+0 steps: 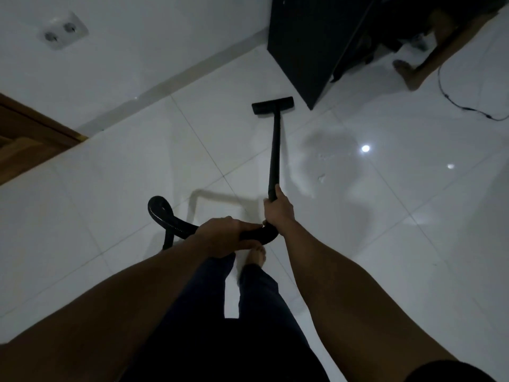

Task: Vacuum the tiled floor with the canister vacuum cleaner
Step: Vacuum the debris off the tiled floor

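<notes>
The step in hand looks like the sweeping itself. On the left the black hose (168, 216) curls above the tiled floor (110, 188), and the left hand (223, 238) is closed around its curved end. The right hand (278, 210) grips the wand (275, 150) — its floor head (272, 105) lies flat on the tiles, just beside the corner of a dark cabinet (308, 45). The canister is not in view. The next move probably needs a careful pull or turn along the cabinet, avoiding the thin cable (451, 100) at the far right.
</notes>
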A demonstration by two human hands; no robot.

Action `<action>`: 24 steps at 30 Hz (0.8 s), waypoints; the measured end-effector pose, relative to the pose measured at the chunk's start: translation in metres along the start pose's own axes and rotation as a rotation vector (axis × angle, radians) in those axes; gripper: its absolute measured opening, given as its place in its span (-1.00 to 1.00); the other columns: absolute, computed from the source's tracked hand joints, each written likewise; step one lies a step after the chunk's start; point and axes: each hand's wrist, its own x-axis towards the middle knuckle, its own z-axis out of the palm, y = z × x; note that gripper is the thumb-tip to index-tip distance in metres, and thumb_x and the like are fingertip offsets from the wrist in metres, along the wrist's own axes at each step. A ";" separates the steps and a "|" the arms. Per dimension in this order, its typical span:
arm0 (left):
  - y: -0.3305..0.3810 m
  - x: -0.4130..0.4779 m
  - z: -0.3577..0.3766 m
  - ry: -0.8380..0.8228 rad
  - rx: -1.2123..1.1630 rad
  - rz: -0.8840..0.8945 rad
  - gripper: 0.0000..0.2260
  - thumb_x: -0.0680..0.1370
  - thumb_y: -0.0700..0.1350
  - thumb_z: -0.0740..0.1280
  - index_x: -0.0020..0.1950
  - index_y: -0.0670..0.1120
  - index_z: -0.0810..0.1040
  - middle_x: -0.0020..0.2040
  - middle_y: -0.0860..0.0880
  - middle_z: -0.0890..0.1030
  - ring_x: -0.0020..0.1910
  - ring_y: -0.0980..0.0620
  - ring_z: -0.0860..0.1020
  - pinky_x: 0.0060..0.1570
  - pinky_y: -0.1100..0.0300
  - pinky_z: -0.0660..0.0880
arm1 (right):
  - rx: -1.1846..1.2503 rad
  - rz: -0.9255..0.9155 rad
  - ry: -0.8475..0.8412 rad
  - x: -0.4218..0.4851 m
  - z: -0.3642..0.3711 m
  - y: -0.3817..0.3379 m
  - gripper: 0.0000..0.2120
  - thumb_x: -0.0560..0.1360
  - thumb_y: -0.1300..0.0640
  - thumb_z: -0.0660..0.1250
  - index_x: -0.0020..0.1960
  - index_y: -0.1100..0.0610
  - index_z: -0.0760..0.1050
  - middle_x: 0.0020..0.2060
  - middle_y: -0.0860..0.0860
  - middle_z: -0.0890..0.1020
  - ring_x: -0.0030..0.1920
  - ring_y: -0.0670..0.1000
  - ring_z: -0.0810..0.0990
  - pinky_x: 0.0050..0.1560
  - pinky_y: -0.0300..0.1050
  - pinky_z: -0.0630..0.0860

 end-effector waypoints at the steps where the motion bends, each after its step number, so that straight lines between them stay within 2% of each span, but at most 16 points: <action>1: 0.004 -0.008 0.005 0.004 0.001 -0.003 -0.52 0.57 0.30 0.19 0.49 0.36 0.22 0.06 0.01 0.65 -0.06 -0.01 0.59 -0.01 0.07 0.53 | 0.030 0.014 0.007 -0.007 0.003 0.010 -0.38 0.69 0.04 0.21 0.67 -0.15 0.05 0.34 0.12 0.55 -0.01 0.11 0.64 0.07 0.07 0.67; 3: 0.013 -0.032 0.023 -0.019 0.035 0.003 -0.53 0.58 0.29 0.18 0.49 0.33 0.23 -0.01 0.02 0.64 -0.17 0.05 0.52 -0.09 0.12 0.50 | 0.063 0.034 0.012 -0.032 0.011 0.031 -0.39 0.69 0.04 0.21 0.67 -0.14 0.05 0.35 0.12 0.54 -0.10 0.06 0.63 -0.12 -0.02 0.65; 5: 0.018 -0.050 0.034 -0.060 0.020 0.019 -0.52 0.57 0.31 0.17 0.49 0.34 0.23 -0.04 0.05 0.63 -0.17 0.07 0.51 -0.07 0.10 0.51 | 0.063 0.043 0.020 -0.052 0.019 0.048 -0.39 0.70 0.04 0.20 0.68 -0.11 0.04 0.38 0.11 0.53 -0.21 -0.07 0.50 -0.34 -0.23 0.44; 7: 0.021 -0.066 0.042 -0.083 -0.019 0.040 -0.50 0.55 0.34 0.19 0.48 0.34 0.24 -0.09 0.13 0.60 -0.15 0.11 0.52 -0.02 0.08 0.52 | 0.088 0.064 0.030 -0.067 0.028 0.067 -0.39 0.71 0.05 0.20 0.68 -0.10 0.04 0.39 0.11 0.52 -0.27 -0.14 0.43 -0.41 -0.29 0.32; 10: 0.025 -0.099 0.066 -0.129 -0.021 0.095 -0.47 0.51 0.38 0.21 0.47 0.31 0.32 -0.23 0.22 0.51 -0.27 0.21 0.47 0.00 0.08 0.52 | 0.099 0.061 0.056 -0.106 0.048 0.101 -0.40 0.71 0.06 0.18 0.68 -0.07 0.04 0.42 0.11 0.50 -0.31 -0.19 0.37 -0.47 -0.36 0.27; 13: 0.018 -0.129 0.097 -0.135 -0.011 0.098 -0.46 0.47 0.45 0.18 0.42 0.34 0.36 -0.26 0.18 0.58 -0.28 0.20 0.51 0.02 0.07 0.54 | 0.097 0.035 0.091 -0.132 0.073 0.132 -0.39 0.70 0.06 0.17 0.69 -0.04 0.03 0.40 0.12 0.52 -0.30 -0.17 0.40 -0.41 -0.34 0.30; 16: 0.012 -0.173 0.133 -0.133 -0.008 0.128 -0.50 0.50 0.40 0.21 0.41 0.29 0.41 -0.34 0.19 0.52 -0.33 0.23 0.48 0.01 0.11 0.53 | 0.134 0.018 0.107 -0.165 0.111 0.167 -0.36 0.67 0.05 0.20 0.69 -0.04 0.03 0.38 0.13 0.53 -0.09 -0.01 0.52 -0.12 -0.17 0.50; 18: 0.012 -0.208 0.154 -0.132 0.002 0.163 -0.53 0.51 0.37 0.24 0.39 0.28 0.44 -0.35 0.22 0.50 -0.30 0.23 0.49 -0.04 0.17 0.49 | 0.157 0.031 0.113 -0.193 0.137 0.193 -0.34 0.66 0.04 0.22 0.68 -0.05 0.03 0.37 0.13 0.54 0.00 0.04 0.50 -0.02 -0.09 0.46; 21: 0.007 -0.251 0.189 -0.148 0.005 0.200 -0.50 0.49 0.42 0.20 0.39 0.32 0.43 -0.23 0.21 0.60 -0.18 0.21 0.56 0.05 0.14 0.50 | 0.139 0.040 0.109 -0.229 0.170 0.225 -0.35 0.65 0.05 0.21 0.68 -0.05 0.05 0.32 0.14 0.56 -0.04 0.05 0.55 -0.07 -0.08 0.51; 23: 0.003 -0.272 0.208 -0.166 0.008 0.218 -0.44 0.46 0.48 0.13 0.39 0.31 0.42 -0.07 0.14 0.68 -0.07 0.16 0.62 0.21 0.03 0.47 | 0.143 0.057 0.104 -0.246 0.188 0.243 -0.37 0.66 0.04 0.19 0.68 -0.05 0.07 0.28 0.15 0.58 -0.15 0.00 0.55 -0.25 -0.15 0.47; 24: 0.002 -0.281 0.217 -0.166 0.026 0.226 -0.43 0.45 0.49 0.11 0.40 0.31 0.41 -0.05 0.12 0.69 -0.03 0.14 0.63 0.26 -0.01 0.43 | 0.141 0.061 0.103 -0.254 0.196 0.252 -0.39 0.66 0.04 0.19 0.67 -0.04 0.09 0.27 0.15 0.59 -0.17 -0.01 0.55 -0.31 -0.18 0.42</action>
